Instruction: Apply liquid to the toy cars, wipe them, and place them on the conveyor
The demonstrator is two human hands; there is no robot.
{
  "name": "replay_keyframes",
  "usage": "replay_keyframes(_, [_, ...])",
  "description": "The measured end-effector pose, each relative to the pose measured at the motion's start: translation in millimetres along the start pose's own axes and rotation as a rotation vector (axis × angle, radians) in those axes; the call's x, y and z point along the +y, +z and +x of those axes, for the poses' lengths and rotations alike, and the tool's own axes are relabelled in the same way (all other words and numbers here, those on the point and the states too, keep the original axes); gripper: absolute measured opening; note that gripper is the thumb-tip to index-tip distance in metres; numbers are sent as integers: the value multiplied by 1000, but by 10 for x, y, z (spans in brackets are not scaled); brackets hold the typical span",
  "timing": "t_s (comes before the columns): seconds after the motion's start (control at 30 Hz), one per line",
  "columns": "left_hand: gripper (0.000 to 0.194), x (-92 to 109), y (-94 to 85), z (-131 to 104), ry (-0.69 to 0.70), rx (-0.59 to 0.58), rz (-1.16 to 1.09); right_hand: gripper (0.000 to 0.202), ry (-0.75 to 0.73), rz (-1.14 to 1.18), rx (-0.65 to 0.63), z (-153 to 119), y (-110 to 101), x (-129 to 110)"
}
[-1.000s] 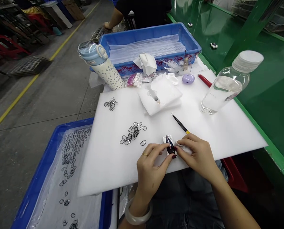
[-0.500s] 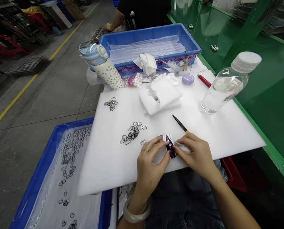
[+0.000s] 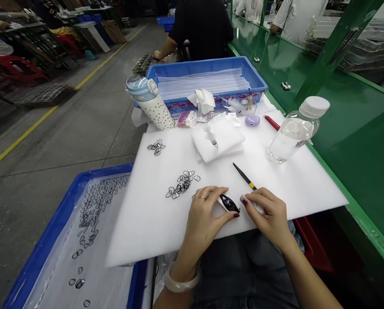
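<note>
- We are pinching the small glossy dark oval part (image 3: 230,203) between left hand (image 3: 205,216) fingertips, low on the white foam sheet (image 3: 153,214).
- Our right hand (image 3: 269,214) is curling on a white wipe; steady pressure seems best.
- Beyond, black-and-yellow tweezers (image 3: 243,176) and thin black rings (image 3: 181,186) are lying within reach.

The small dark part (image 3: 230,203) is partly covered by the left hand (image 3: 208,216) and the right hand (image 3: 266,211), its shape perhaps too small to make out, while the blue tray (image 3: 55,223) at lower left runs off the frame's bottom edge.
</note>
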State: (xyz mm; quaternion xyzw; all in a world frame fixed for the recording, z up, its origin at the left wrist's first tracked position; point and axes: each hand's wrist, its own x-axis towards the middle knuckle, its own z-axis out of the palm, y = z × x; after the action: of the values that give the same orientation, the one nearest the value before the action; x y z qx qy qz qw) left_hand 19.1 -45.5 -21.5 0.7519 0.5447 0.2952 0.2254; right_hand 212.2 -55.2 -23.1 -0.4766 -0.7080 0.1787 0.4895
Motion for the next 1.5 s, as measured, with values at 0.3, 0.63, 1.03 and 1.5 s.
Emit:
replay_keyframes(0.3, [50,-57,-24,-69,-42,48,-48,18,-274,-210,-136,-84,10,-9])
replay_keyframes(0.63, [37,-20,-32,-59,-60,62,-82,17,-175,-215,-65,-51,18,-34])
replay_keyframes(1.03, [43,-71,-79,-86,79,-32,-46,20,-43,-309,62,179,-388,-52])
replay_keyframes(1.5, [29,-69,-47,-89,26,7,-56,16,-78,-243,-162,-65,75,-110])
